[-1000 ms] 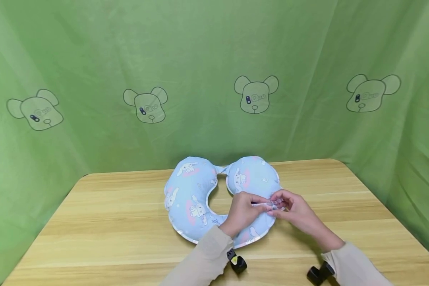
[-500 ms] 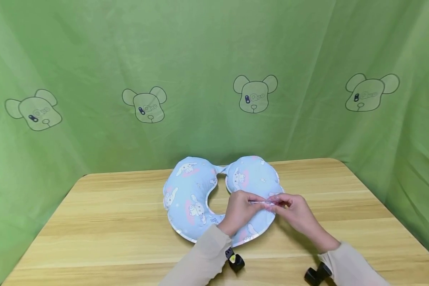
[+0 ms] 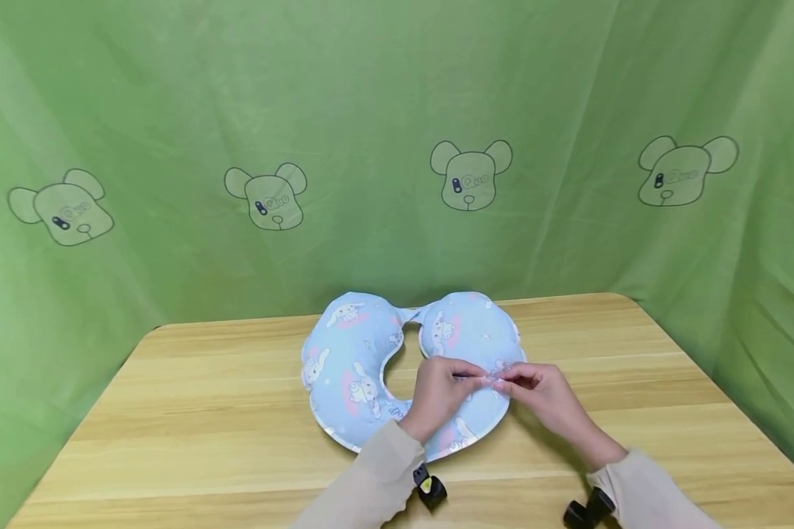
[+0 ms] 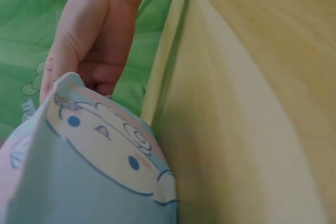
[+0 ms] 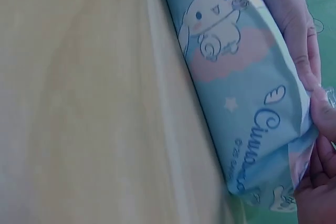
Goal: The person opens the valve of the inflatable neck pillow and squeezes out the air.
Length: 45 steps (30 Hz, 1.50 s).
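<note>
A light blue U-shaped neck pillow (image 3: 351, 367), printed with white cartoon characters, lies plump on the table. At the right arm of the pillow, my left hand (image 3: 440, 389) pinches its edge between thumb and fingers. Meeting it fingertip to fingertip, my right hand (image 3: 545, 397) pinches a small clear plastic valve, mostly hidden by the fingers in the head view. Part of the clear valve (image 4: 28, 108) shows beyond the pillow's seam in the left wrist view. The right wrist view has clear plastic (image 5: 331, 96) beside a thumb.
A wooden table (image 3: 205, 411) carries the pillow near its back edge. Green cloth (image 3: 370, 88) with bear-head outlines hangs behind and at both sides. Black wrist cameras (image 3: 430, 491) hang below the sleeves.
My right hand has moved slightly left and closer to the left fingertips. The clear valve, visible between the fingers earlier, is now mostly covered. The pillow stays nearly in place.
</note>
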Motion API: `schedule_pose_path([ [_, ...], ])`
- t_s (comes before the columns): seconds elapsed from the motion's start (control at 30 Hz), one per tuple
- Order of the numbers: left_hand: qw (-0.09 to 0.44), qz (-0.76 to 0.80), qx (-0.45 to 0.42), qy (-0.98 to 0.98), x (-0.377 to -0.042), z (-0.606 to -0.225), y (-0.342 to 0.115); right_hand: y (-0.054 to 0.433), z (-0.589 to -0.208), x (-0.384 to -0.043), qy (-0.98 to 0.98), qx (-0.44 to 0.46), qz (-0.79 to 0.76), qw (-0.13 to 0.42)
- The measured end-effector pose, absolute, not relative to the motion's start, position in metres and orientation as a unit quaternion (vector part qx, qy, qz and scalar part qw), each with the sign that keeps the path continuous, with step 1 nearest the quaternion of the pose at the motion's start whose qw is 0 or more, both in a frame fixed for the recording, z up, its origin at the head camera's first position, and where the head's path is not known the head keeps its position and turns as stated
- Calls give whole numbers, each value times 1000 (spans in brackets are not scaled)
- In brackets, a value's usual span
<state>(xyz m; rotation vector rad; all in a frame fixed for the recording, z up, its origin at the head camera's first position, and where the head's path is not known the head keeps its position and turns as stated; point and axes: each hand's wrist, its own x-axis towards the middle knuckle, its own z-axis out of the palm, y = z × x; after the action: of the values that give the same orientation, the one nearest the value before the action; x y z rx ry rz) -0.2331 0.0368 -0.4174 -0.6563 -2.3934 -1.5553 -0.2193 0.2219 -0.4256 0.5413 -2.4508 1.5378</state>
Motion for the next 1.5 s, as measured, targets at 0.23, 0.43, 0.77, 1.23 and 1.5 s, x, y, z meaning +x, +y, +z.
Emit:
schedule_pose_path([
  [0.23, 103, -531, -212, -814, -230, -419, 38, 221, -430, -217, -820, 210, 521, 109],
  [0.43, 103, -514, -214, -824, -230, -422, 37, 220, -433, -217, -826, 233, 499, 121],
  [0.77, 96, -493, -201, -841, -232, -426, 36, 217, -436, -218, -829, 215, 508, 97],
  [1.23, 91, -492, -199, -843, -235, -434, 36, 217, -443, -219, -834, 195, 510, 82],
  [1.5, 65, -503, -188, -841, -235, -434, 38, 218, -443, -218, -833, 197, 511, 86],
])
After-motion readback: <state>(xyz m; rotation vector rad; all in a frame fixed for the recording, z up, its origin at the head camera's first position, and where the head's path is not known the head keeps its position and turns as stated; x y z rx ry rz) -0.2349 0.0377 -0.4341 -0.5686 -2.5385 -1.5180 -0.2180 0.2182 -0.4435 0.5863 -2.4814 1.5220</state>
